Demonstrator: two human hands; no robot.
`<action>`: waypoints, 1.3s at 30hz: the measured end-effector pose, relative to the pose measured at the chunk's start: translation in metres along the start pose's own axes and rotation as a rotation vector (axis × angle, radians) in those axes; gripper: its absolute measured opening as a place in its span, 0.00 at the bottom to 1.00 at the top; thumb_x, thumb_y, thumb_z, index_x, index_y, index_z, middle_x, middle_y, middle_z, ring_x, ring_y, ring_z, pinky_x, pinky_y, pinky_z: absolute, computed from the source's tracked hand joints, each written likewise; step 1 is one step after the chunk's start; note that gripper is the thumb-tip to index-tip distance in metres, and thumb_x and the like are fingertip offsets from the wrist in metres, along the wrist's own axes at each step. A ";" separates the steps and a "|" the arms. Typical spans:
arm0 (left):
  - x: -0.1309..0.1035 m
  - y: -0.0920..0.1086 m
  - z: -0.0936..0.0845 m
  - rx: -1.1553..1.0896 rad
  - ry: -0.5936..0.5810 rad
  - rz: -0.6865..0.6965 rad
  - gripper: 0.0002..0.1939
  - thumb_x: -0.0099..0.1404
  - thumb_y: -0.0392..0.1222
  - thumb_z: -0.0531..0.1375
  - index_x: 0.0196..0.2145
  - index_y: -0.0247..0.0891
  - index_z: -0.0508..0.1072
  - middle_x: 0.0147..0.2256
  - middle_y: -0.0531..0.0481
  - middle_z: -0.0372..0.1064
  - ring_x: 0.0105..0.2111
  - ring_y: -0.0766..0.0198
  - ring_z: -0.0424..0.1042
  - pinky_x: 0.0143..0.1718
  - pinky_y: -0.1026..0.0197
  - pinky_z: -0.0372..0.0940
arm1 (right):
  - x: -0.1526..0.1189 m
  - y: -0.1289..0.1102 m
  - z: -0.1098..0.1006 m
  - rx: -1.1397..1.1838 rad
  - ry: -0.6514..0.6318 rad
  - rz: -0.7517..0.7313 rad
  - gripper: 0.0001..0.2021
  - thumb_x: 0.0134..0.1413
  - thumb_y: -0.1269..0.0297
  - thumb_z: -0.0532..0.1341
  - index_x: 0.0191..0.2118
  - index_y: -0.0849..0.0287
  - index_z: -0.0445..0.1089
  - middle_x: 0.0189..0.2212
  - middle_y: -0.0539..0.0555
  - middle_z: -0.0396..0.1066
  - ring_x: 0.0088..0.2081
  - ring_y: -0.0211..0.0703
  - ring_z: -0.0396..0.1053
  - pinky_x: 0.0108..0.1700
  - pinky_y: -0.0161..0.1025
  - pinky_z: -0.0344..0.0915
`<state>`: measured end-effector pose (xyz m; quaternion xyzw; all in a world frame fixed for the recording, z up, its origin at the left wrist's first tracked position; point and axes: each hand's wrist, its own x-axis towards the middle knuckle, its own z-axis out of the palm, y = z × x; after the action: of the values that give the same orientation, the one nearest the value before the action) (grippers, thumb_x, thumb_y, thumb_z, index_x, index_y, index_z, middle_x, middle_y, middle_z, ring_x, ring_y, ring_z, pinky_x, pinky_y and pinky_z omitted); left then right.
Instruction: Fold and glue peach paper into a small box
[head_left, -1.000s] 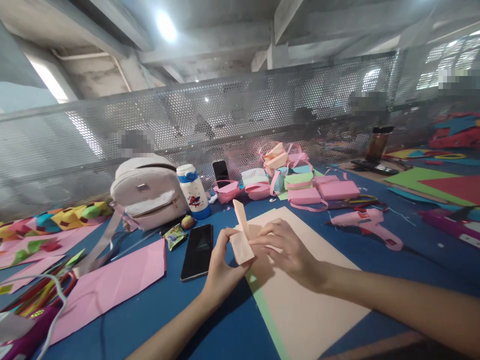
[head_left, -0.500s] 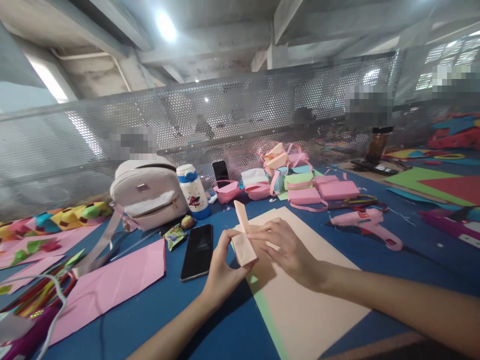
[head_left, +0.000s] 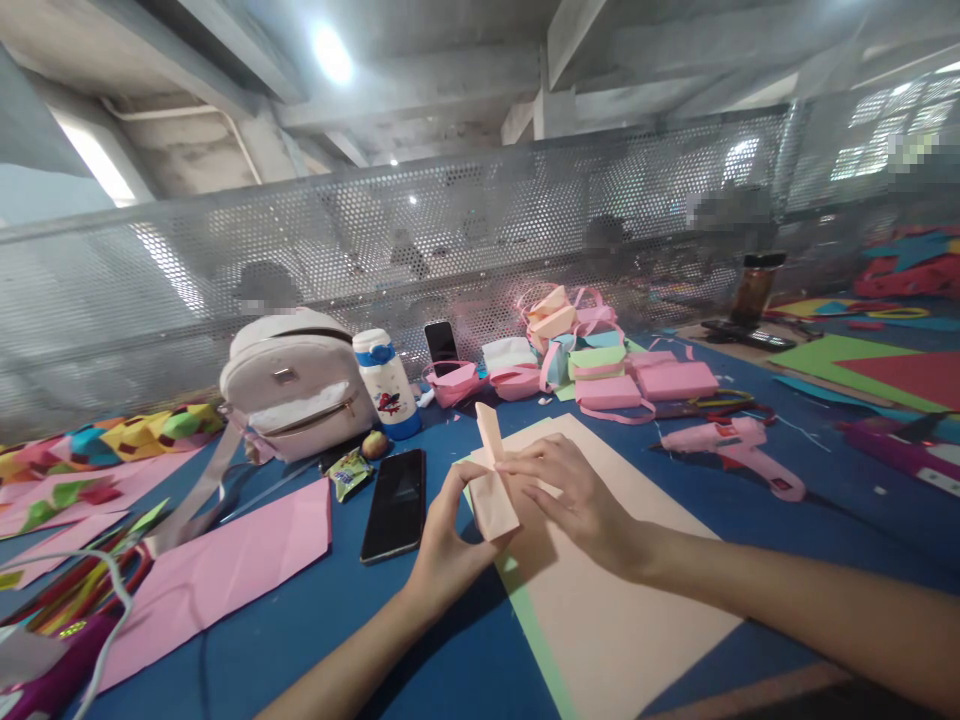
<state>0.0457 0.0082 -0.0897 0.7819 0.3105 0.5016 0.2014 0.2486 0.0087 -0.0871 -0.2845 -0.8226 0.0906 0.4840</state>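
Observation:
A small folded box of pale peach paper with a raised flap is held above a stack of peach sheets. My left hand grips the box between thumb and fingers from the left and below. At the base of the upright flap, my right hand pinches the paper with its fingertips, the other fingers loosely curled. Beneath both hands lie the large peach sheets, with a green sheet showing along their left edge.
A black phone, a wrapped snack and pink paper lie left. Behind stand a backpack, a bottle and small paper bags. A pink glue gun is at right; mesh rises behind the table.
The folded paper and both hands have shifted very slightly to the right. The grip looks the same.

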 end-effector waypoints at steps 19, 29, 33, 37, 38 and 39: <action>0.001 -0.003 0.001 -0.060 0.032 -0.032 0.18 0.59 0.31 0.65 0.44 0.43 0.66 0.38 0.53 0.65 0.39 0.62 0.68 0.41 0.64 0.62 | 0.000 -0.003 -0.001 0.024 -0.005 -0.039 0.20 0.69 0.73 0.53 0.59 0.45 0.68 0.42 0.52 0.69 0.46 0.49 0.63 0.49 0.47 0.58; 0.004 -0.002 0.001 -0.091 0.091 -0.099 0.16 0.58 0.34 0.67 0.41 0.41 0.66 0.36 0.54 0.64 0.36 0.63 0.67 0.37 0.64 0.61 | 0.001 -0.005 -0.002 0.058 -0.008 -0.083 0.20 0.68 0.76 0.53 0.58 0.47 0.69 0.41 0.53 0.69 0.45 0.49 0.62 0.49 0.46 0.58; 0.003 -0.001 0.000 -0.100 0.100 -0.099 0.16 0.58 0.35 0.67 0.41 0.42 0.66 0.36 0.54 0.64 0.36 0.63 0.66 0.37 0.65 0.61 | 0.000 -0.005 -0.002 0.067 -0.011 -0.082 0.21 0.67 0.76 0.54 0.58 0.46 0.69 0.42 0.53 0.69 0.46 0.49 0.62 0.49 0.46 0.57; 0.004 -0.001 0.000 -0.098 0.108 -0.116 0.16 0.58 0.35 0.67 0.40 0.41 0.66 0.35 0.54 0.63 0.35 0.63 0.66 0.37 0.65 0.61 | 0.000 -0.005 -0.002 0.078 -0.010 -0.077 0.21 0.68 0.76 0.53 0.57 0.46 0.69 0.43 0.53 0.69 0.47 0.49 0.62 0.50 0.47 0.58; 0.004 -0.001 0.000 -0.099 0.109 -0.121 0.16 0.58 0.35 0.67 0.40 0.41 0.65 0.35 0.54 0.63 0.35 0.63 0.66 0.36 0.65 0.61 | 0.000 -0.005 -0.002 0.081 -0.008 -0.077 0.20 0.68 0.76 0.53 0.57 0.46 0.69 0.43 0.53 0.69 0.47 0.49 0.62 0.50 0.47 0.58; 0.004 -0.002 0.000 -0.100 0.110 -0.125 0.16 0.58 0.35 0.67 0.40 0.41 0.65 0.35 0.54 0.63 0.34 0.63 0.66 0.36 0.65 0.61 | 0.000 -0.004 -0.002 0.084 -0.006 -0.079 0.20 0.68 0.76 0.53 0.57 0.46 0.69 0.43 0.53 0.69 0.47 0.49 0.62 0.50 0.47 0.58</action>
<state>0.0470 0.0122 -0.0881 0.7212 0.3438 0.5453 0.2536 0.2483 0.0047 -0.0845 -0.2309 -0.8300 0.1069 0.4964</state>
